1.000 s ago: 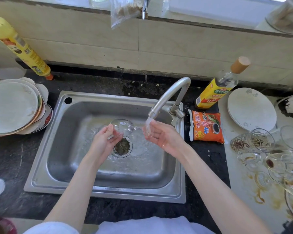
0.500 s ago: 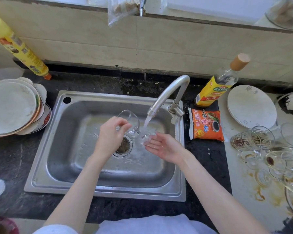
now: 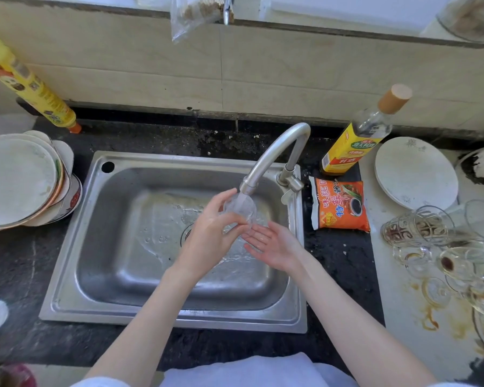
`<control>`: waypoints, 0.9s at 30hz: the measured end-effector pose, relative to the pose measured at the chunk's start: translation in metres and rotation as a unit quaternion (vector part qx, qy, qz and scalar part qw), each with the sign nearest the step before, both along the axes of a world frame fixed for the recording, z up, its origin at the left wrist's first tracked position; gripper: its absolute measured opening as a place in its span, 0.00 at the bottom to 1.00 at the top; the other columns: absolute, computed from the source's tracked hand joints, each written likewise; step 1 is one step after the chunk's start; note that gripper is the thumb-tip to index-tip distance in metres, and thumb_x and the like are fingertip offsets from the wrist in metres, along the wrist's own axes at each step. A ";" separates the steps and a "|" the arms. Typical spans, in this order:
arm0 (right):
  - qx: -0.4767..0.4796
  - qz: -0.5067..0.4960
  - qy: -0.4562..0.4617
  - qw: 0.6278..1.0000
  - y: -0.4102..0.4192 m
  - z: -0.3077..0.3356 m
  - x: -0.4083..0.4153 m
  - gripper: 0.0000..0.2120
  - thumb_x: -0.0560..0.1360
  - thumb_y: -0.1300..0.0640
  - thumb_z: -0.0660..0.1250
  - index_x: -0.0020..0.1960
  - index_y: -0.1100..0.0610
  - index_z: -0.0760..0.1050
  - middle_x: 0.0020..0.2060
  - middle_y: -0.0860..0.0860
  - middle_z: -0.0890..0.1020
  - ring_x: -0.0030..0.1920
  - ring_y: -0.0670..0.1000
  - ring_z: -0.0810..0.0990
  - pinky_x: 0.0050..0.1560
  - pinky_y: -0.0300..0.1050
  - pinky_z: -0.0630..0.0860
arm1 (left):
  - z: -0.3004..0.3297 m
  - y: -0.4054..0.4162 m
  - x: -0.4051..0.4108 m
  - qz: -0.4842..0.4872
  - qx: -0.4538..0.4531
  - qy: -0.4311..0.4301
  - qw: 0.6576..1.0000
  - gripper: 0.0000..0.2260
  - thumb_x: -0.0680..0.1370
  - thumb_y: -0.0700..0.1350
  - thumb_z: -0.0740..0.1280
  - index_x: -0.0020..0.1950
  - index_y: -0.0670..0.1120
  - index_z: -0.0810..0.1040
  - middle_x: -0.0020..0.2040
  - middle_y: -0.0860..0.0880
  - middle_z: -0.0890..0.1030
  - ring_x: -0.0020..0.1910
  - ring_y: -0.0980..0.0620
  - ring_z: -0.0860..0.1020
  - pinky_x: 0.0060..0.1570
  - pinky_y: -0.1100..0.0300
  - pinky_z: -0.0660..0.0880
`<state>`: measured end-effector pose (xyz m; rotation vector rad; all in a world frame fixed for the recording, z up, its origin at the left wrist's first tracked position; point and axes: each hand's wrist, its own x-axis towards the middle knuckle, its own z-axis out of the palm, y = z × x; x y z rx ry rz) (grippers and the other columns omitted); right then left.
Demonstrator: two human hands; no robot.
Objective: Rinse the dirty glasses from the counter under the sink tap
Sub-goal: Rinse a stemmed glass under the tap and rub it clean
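Note:
My left hand point(image 3: 207, 236) grips a small clear glass point(image 3: 242, 209) and holds it right under the spout of the curved tap point(image 3: 274, 152), where water runs into it. Palm up, my right hand point(image 3: 271, 244) lies open just below and right of the glass, fingers straight, over the steel sink point(image 3: 101, 241). Several dirty glasses point(image 3: 419, 229) with brown stains lie on the pale counter at the right.
A stack of plates point(image 3: 20, 180) stands left of the sink, with a yellow bottle point(image 3: 31, 85) behind it. Right of the tap are an oil bottle point(image 3: 355, 141), an orange sauce packet point(image 3: 340, 205) and a white plate point(image 3: 414, 171).
My left hand has carried the glass rightward and up from over the drain to directly under the tap spout. My right hand has dropped out of the stream and turned palm up.

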<state>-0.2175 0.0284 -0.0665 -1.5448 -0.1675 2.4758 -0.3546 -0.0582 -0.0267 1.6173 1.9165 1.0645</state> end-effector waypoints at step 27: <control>-0.012 -0.274 -0.004 0.962 0.056 0.009 0.007 0.15 0.78 0.70 0.57 0.64 0.69 0.67 0.66 0.61 0.69 0.66 0.57 0.71 0.50 0.43 0.74 | 0.003 0.001 0.005 0.021 0.017 0.010 1.000 0.09 0.71 0.47 0.69 0.40 0.42 0.83 0.62 0.47 0.71 0.54 0.52 0.73 0.54 0.75 0.64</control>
